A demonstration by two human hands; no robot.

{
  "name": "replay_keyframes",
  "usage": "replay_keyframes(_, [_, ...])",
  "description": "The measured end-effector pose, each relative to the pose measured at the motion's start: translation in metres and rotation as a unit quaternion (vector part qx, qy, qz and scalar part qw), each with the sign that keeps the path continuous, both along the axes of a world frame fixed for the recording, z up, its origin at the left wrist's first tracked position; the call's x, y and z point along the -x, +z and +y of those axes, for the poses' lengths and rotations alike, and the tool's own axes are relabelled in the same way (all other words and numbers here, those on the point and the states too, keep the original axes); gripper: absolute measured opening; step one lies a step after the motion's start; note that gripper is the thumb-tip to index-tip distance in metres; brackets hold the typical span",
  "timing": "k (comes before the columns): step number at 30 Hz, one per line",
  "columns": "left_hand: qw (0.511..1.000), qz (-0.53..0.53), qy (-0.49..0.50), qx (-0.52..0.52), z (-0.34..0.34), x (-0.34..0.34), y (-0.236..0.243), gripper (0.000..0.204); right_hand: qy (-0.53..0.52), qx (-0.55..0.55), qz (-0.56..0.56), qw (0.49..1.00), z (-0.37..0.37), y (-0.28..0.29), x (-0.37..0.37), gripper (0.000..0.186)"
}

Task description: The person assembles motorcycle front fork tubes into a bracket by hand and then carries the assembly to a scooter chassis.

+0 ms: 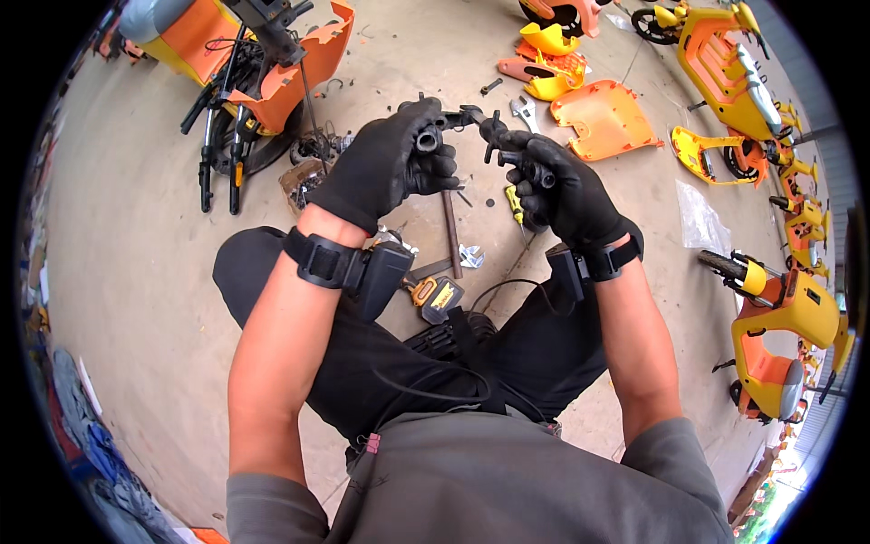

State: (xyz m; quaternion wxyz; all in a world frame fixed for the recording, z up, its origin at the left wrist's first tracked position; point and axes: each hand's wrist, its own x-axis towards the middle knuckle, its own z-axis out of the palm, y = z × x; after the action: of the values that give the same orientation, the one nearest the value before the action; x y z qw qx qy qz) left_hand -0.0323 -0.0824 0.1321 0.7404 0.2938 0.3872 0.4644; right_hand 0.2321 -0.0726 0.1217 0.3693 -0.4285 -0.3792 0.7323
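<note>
Both hands wear black gloves and are raised over the floor in front of my crossed legs. My left hand is closed round a black part with a hollow tube end. My right hand grips a black part with short pegs and a round open end. Dark pieces from both hands come close together in the gap between them; I cannot tell whether they are joined. Below the hands lie a hammer, a yellow-green screwdriver and a yellow-and-black power tool. Beyond the right hand rests an adjustable wrench.
At the far left stands a partly dismantled orange scooter front with a black fork. A box of small parts sits near my left wrist. Orange panels, a plastic bag and yellow scooters occupy the right side.
</note>
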Motion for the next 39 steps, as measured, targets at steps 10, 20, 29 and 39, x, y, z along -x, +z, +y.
replay_keyframes(10, [0.991,0.063,0.022,-0.117,0.021,0.019,0.016,0.044,-0.035,-0.176,-0.064,0.982,0.023,0.013,0.026,0.057])
replay_keyframes(20, [0.912,0.314,0.119,-0.234,0.032,0.017,-0.007,0.028,-0.063,-0.395,-0.284,0.871,0.046,0.011,0.034,0.049])
replay_keyframes(29, [0.764,0.520,0.162,-0.347,0.049,0.022,-0.010,0.028,-0.038,-0.552,-0.295,0.779,0.077,0.004,0.030,0.038])
replay_keyframes(39, [0.634,0.565,0.162,-0.504,0.075,0.021,-0.004,0.051,-0.013,-0.478,-0.169,0.862,0.094,-0.004,0.021,0.043])
